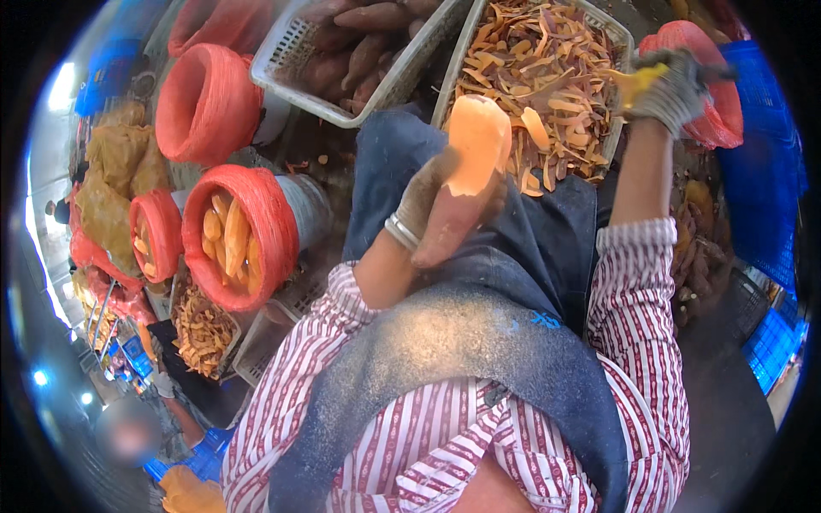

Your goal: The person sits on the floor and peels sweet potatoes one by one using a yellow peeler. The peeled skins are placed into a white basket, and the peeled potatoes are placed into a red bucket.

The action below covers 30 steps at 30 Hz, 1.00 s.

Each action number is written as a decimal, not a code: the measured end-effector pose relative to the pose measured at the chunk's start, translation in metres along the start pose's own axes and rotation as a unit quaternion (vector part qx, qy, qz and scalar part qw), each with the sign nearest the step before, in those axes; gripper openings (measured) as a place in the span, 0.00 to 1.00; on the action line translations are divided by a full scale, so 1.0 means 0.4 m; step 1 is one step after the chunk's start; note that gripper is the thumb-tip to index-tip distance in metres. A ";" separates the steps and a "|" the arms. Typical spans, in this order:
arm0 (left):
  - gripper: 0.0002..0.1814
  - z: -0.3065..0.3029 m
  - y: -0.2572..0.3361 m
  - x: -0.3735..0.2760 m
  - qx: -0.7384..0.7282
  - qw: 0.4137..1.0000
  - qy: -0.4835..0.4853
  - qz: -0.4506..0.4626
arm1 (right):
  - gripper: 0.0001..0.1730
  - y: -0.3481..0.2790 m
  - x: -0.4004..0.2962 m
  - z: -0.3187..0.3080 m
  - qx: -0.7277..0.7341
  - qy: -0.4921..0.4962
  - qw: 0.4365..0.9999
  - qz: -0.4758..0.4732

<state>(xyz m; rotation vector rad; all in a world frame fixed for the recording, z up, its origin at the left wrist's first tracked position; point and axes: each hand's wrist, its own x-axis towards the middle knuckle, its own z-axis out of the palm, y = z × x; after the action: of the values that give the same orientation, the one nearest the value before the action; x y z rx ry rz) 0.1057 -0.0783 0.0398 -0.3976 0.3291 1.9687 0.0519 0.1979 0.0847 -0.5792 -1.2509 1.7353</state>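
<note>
A large sweet potato [478,154] rests in my gloved left hand [426,192], above my lap. Its upper part is peeled to bright orange flesh, while the lower end keeps its reddish skin. Off to the right, my gloved right hand [667,90] grips a yellow peeling tool [638,82], blurred by motion, with a dark end sticking out past the hand. That hand is apart from the sweet potato, over the right rim of a pale plastic crate [617,138]. Orange and reddish peelings [545,77] fill this crate, and one curled strip [535,128] shows beside the sweet potato.
Unpeeled sweet potatoes [365,61] lie in another crate [308,102]. Peeled ones [236,237] sit in a bucket with a red mesh-bag rim [282,224]. More red mesh bags [205,102] stand left. Blue crates [757,192] are stacked right. Another person [186,423] works at lower left.
</note>
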 end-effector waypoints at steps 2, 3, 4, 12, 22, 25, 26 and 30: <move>0.28 -0.007 0.003 -0.004 0.016 1.000 0.013 0.019 | 0.07 -0.009 -0.033 -0.016 0.090 -0.008 0.993 0.077; 0.28 -0.013 0.007 0.004 0.031 0.999 0.007 0.018 | 0.07 -0.028 -0.068 -0.018 0.133 -0.010 0.985 0.108; 0.28 -0.018 0.012 0.015 0.047 0.999 0.000 0.014 | 0.08 -0.038 -0.119 -0.013 0.167 -0.041 0.974 0.150; 0.30 -0.021 -0.006 -0.005 0.022 0.998 0.043 0.029 | 0.10 0.055 -0.220 0.020 0.172 -0.053 0.951 0.250; 0.37 0.005 -0.006 -0.044 0.278 0.960 0.023 -0.012 | 0.08 -0.021 -0.185 0.028 0.175 -0.151 0.908 0.349; 0.38 0.016 -0.015 -0.041 0.317 0.948 -0.010 0.011 | 0.09 0.018 -0.185 0.043 0.126 -0.129 0.897 0.404; 0.38 0.006 -0.014 -0.040 0.317 0.948 -0.019 0.008 | 0.09 0.051 -0.183 0.033 0.134 -0.105 0.894 0.414; 0.40 -0.012 -0.002 -0.038 0.273 0.962 0.010 -0.021 | 0.08 0.130 -0.163 0.038 0.200 -0.113 0.858 0.459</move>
<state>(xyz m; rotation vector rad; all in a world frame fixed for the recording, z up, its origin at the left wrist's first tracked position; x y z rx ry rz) 0.1130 -0.0923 0.0415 -0.0646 0.8441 1.7425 0.0518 0.1291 0.0346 -0.8033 -0.7185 2.8408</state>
